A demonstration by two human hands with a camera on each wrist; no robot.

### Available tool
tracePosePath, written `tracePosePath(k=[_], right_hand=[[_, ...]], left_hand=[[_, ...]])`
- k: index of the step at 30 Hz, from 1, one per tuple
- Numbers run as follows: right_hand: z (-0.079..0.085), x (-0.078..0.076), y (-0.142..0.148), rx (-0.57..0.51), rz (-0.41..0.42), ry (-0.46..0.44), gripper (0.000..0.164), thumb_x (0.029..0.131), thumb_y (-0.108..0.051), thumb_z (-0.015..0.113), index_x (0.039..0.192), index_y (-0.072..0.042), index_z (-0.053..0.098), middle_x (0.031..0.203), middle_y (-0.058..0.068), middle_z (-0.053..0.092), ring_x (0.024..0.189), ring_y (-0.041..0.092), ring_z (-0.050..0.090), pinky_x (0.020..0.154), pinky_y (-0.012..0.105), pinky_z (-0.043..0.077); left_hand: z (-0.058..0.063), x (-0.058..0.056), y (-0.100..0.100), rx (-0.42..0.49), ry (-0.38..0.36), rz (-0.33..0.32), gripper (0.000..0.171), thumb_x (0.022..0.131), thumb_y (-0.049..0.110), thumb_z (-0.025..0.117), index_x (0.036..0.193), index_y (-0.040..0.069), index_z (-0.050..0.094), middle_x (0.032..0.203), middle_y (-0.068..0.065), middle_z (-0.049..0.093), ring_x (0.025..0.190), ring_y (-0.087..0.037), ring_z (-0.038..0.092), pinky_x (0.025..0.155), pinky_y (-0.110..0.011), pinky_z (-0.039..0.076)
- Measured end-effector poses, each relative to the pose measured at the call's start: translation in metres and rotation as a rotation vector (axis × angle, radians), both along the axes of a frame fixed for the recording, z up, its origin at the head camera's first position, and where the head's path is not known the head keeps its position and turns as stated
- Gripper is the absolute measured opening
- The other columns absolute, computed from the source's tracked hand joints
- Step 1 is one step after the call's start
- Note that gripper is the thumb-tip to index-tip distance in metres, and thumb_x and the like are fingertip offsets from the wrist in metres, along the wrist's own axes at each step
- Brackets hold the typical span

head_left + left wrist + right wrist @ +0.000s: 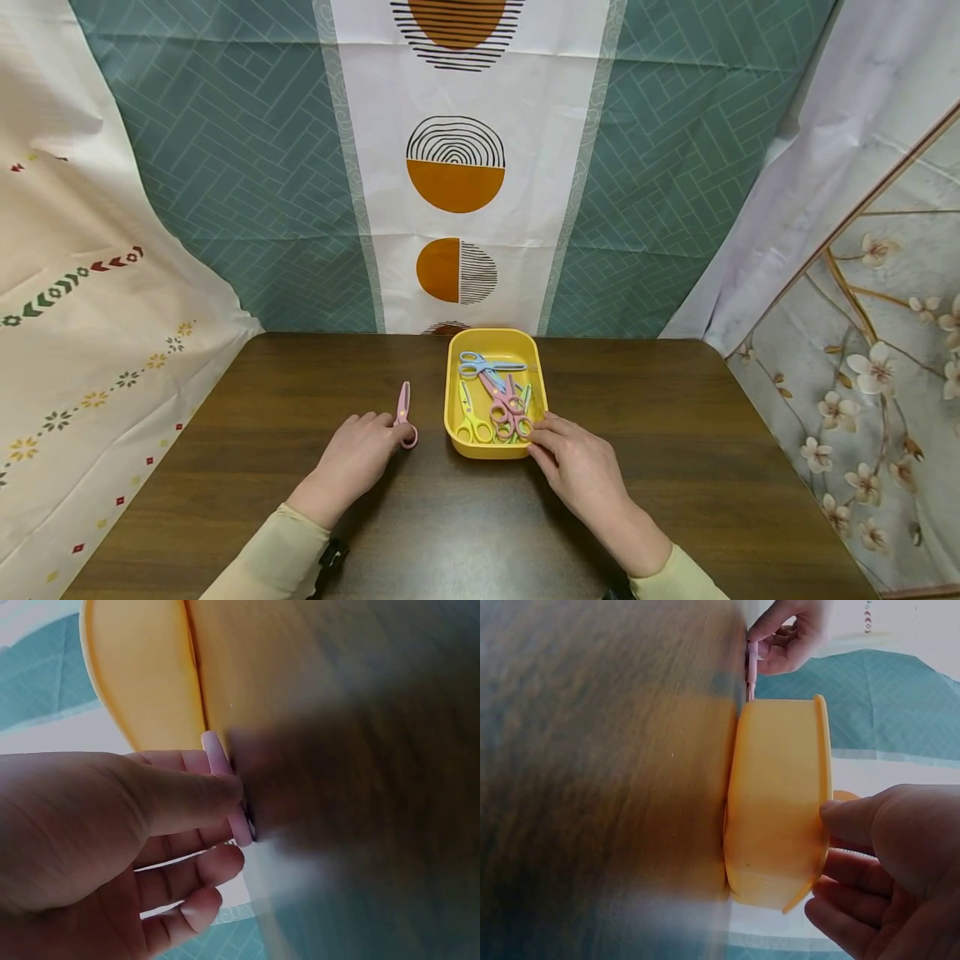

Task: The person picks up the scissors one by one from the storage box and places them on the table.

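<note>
A pair of pink scissors lies on the table to the left of a yellow plastic tray, blades pointing away from me. My left hand pinches its handle between thumb and fingers; the left wrist view shows the thumb across the pink handle. At the tray's near right corner my right hand holds the rim, with the thumb against the outside. Inside the tray lie several scissors: blue scissors at the back, yellow scissors at the left, and overlapping pink ones.
The dark wooden table extends to both sides of the tray. A patterned green and white cloth hangs behind its far edge. Light cloths hang at the left and right.
</note>
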State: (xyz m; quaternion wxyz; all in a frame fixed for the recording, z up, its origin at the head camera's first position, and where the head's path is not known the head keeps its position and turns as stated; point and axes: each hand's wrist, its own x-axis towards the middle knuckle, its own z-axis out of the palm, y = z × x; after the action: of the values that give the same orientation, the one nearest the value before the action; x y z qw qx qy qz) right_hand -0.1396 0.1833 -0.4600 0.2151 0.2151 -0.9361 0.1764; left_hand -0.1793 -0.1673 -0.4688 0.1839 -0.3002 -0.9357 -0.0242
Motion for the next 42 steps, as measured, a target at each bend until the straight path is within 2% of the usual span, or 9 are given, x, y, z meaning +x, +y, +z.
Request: tracePosePath(k=[4,8,13,18,25,33,42], right_hand=[[0.0,-0.001,0.0,0.0,0.002,0.001,0.016,0.095,-0.024,0.091,0.108,-0.015,0.087,0.12,0.003,0.08,0.124,0.026,0.074,0.094,0.051,0.063],[0.0,-0.001,0.0,0.001,0.0,0.0,0.016,0.095,-0.024,0.091,0.108,-0.015,0.087,0.12,0.003,0.08,0.124,0.025,0.074,0.094,0.051,0.063],[0.0,-0.002,0.0,0.01,-0.013,-0.007,0.016,0.095,-0.025,0.091,0.108,-0.016,0.087,0.12,0.002,0.08,0.125,0.024,0.073,0.094,0.05,0.063],[0.001,-0.003,0.0,0.012,-0.014,-0.013,0.017,0.095,-0.025,0.091,0.109,-0.017,0.087,0.12,0.001,0.08,0.126,0.024,0.073,0.095,0.05,0.063],[0.002,-0.003,0.0,0.009,-0.013,-0.015,0.017,0.095,-0.025,0.09,0.109,-0.017,0.087,0.12,0.002,0.08,0.126,0.024,0.073,0.095,0.051,0.063],[0.001,-0.002,0.0,0.003,-0.013,-0.013,0.016,0.095,-0.024,0.09,0.108,-0.017,0.087,0.121,0.002,0.08,0.125,0.024,0.073,0.094,0.051,0.063],[0.0,-0.001,0.001,0.005,-0.016,-0.035,0.018,0.095,-0.025,0.09,0.111,-0.017,0.087,0.121,0.002,0.08,0.126,0.024,0.073,0.097,0.051,0.062]], left_hand=[[-0.001,0.003,0.003,-0.011,0.013,0.034,0.021,0.089,0.01,0.091,0.102,0.018,0.077,0.09,-0.009,0.066,0.077,-0.032,0.063,0.064,-0.046,0.052],[0.0,0.011,0.01,-0.005,0.017,0.057,0.024,0.088,0.017,0.094,0.105,0.013,0.077,0.095,-0.012,0.064,0.081,-0.034,0.063,0.066,-0.047,0.054],[0.004,0.02,0.017,-0.016,0.017,0.061,0.035,0.086,0.024,0.097,0.112,0.01,0.077,0.109,-0.013,0.069,0.098,-0.037,0.07,0.081,-0.053,0.059],[0.004,0.027,0.02,-0.057,-0.025,0.081,0.044,0.09,0.034,0.094,0.123,0.008,0.078,0.124,-0.015,0.073,0.115,-0.039,0.07,0.096,-0.058,0.056],[-0.001,0.029,0.019,-0.061,-0.07,0.103,0.054,0.094,0.042,0.088,0.133,0.008,0.074,0.138,-0.017,0.071,0.124,-0.04,0.067,0.1,-0.064,0.053],[0.0,0.031,0.019,-0.055,-0.052,0.113,0.054,0.094,0.043,0.088,0.133,0.009,0.073,0.138,-0.013,0.072,0.122,-0.037,0.069,0.099,-0.064,0.054],[0.002,0.031,0.02,-0.031,-0.101,0.121,0.051,0.094,0.039,0.089,0.129,0.005,0.074,0.131,-0.016,0.073,0.118,-0.037,0.072,0.103,-0.064,0.053]])
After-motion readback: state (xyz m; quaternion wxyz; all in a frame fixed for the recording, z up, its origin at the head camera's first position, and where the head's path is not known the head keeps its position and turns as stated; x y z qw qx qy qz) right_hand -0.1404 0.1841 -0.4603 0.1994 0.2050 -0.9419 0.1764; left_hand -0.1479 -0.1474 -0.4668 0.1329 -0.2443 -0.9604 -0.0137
